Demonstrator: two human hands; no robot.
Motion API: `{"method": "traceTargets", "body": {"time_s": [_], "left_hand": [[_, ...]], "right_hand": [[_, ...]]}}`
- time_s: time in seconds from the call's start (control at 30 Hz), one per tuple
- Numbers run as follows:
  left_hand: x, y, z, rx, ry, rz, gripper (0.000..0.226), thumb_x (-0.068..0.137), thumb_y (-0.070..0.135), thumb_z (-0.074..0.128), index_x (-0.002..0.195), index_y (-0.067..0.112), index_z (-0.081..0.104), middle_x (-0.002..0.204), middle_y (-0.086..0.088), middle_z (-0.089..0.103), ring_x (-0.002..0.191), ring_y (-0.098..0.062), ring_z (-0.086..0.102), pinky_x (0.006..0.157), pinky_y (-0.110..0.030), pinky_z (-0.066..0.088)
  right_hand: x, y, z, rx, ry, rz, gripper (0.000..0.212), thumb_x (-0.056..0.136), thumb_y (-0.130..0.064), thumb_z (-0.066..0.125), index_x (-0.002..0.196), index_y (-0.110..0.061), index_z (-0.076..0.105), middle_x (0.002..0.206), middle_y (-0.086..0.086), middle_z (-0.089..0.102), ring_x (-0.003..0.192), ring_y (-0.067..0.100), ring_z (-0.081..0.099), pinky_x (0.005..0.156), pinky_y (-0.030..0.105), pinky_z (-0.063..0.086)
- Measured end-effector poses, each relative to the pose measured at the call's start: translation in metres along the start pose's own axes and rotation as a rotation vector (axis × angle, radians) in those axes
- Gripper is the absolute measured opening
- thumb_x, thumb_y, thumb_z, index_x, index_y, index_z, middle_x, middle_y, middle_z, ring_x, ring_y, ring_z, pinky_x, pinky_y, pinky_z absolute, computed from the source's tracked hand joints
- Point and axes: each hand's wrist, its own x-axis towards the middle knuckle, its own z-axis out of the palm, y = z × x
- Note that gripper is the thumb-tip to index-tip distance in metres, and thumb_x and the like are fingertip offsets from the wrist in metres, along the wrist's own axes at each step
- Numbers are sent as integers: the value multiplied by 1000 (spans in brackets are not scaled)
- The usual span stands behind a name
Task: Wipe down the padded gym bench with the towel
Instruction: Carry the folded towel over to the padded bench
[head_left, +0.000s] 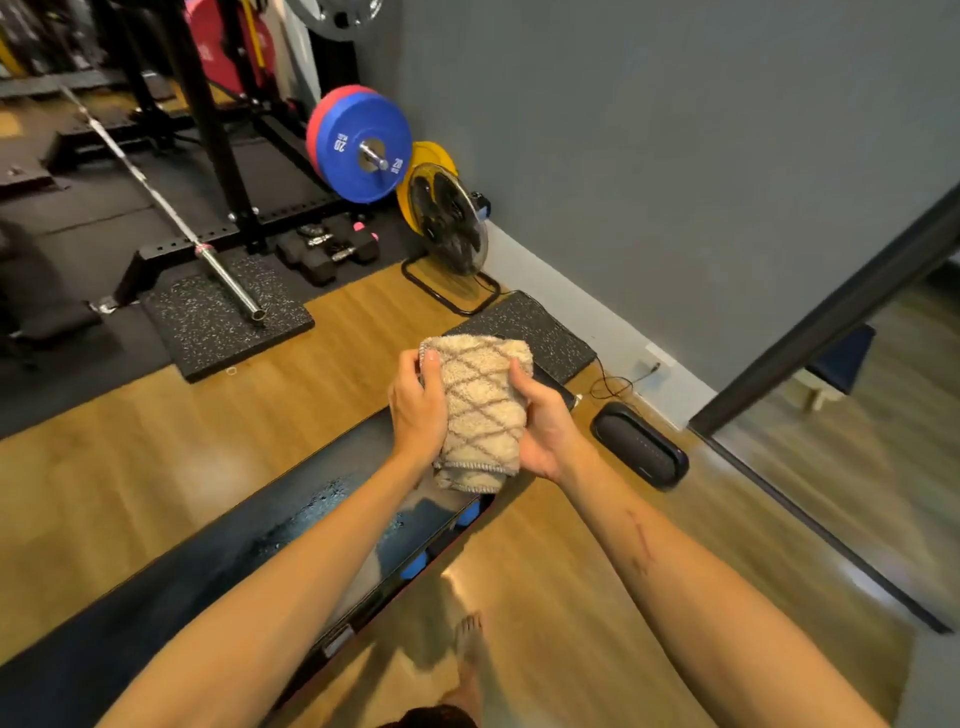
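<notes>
- Hands first: you hold both out in front of you at full reach, forearms running up from the bottom corners and meeting at the towel (480, 410).
- Your left hand (418, 410) is closed on the towel's left edge, thumb pressed across the front of the cloth near its top corner, the other fingers wrapped behind and out of sight.
- Your right hand (545, 421) clamps the right edge, palm against the side of the cloth, thumb at the front; its fingers are hidden behind the fabric too.
- The towel is beige with a brown diamond pattern, folded into a thick pad, upright between your hands and lifted clear above the bench (291, 525).
- The bench is the long black padded slab running from the lower left up toward the towel; your left forearm crosses over it, and its far end is hidden behind your hands and the cloth.
- A wet-looking sheen shows on the pad near your left forearm; you cannot tell whether it is moisture or glare.
- Blue shapes show under the bench's right edge, too cut off to identify.
- One bare foot (470, 644) stands on the wood floor (130, 457) just beside the bench, blurred.
- A black oblong device (640, 446) lies on the floor right of your right hand; what it is stays unclear.
</notes>
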Motion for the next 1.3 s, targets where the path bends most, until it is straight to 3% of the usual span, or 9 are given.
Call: {"method": "traceTargets", "body": {"time_s": [0.17, 0.33, 0.5, 0.77, 1.0, 1.17, 1.3], "left_hand": [[43, -11, 57, -11, 39, -77, 32, 104, 23, 35, 83, 4, 49, 68, 2, 42, 60, -5, 37, 57, -24, 28], [85, -11, 97, 18, 94, -168, 32, 105, 24, 33, 77, 12, 42, 67, 5, 40, 61, -5, 37, 59, -25, 25], [109, -10, 126, 64, 204, -201, 34, 105, 26, 31, 74, 15, 40, 67, 5, 41, 60, -6, 37, 60, -28, 26], [100, 1, 212, 92, 385, -244, 39, 106, 23, 25, 87, -1, 49, 82, -23, 56, 73, -26, 49, 72, -39, 36], [82, 14, 282, 244, 465, -432, 38, 106, 27, 22, 83, 10, 46, 80, -7, 52, 80, -26, 49, 73, -34, 31], [82, 8, 287, 300, 520, -424, 40, 103, 36, 28, 66, 24, 39, 65, 3, 46, 73, -24, 46, 68, -37, 30], [78, -4, 280, 293, 521, -387, 33, 103, 33, 34, 85, 18, 56, 74, 2, 56, 74, -16, 50, 67, -32, 32]], "right_hand": [[38, -57, -29, 25, -135, 120, 112, 61, -35, 92, 150, -2, 34, 156, 25, 32, 145, 41, 27, 120, 56, 14], [79, -113, -43, -88, -153, 258, 102, 64, -39, 89, 147, -3, 41, 152, 25, 39, 140, 41, 37, 116, 57, 23], [113, -153, -60, -179, -205, 364, 82, 82, -46, 66, 147, -2, 40, 151, 24, 40, 140, 41, 37, 117, 58, 23], [134, -224, -111, -286, -416, 547, 109, 62, -45, 90, 148, -2, 38, 150, 24, 42, 137, 42, 41, 116, 59, 25], [127, -268, -153, -344, -469, 738, 110, 57, -45, 92, 146, -5, 43, 148, 22, 46, 137, 40, 43, 114, 60, 27], [143, -272, -176, -357, -449, 771, 90, 75, -54, 69, 145, -5, 43, 145, 24, 48, 135, 42, 44, 113, 61, 28], [158, -275, -185, -395, -448, 746, 71, 91, -64, 46, 133, -8, 55, 136, 21, 58, 126, 39, 55, 104, 54, 44]]}}
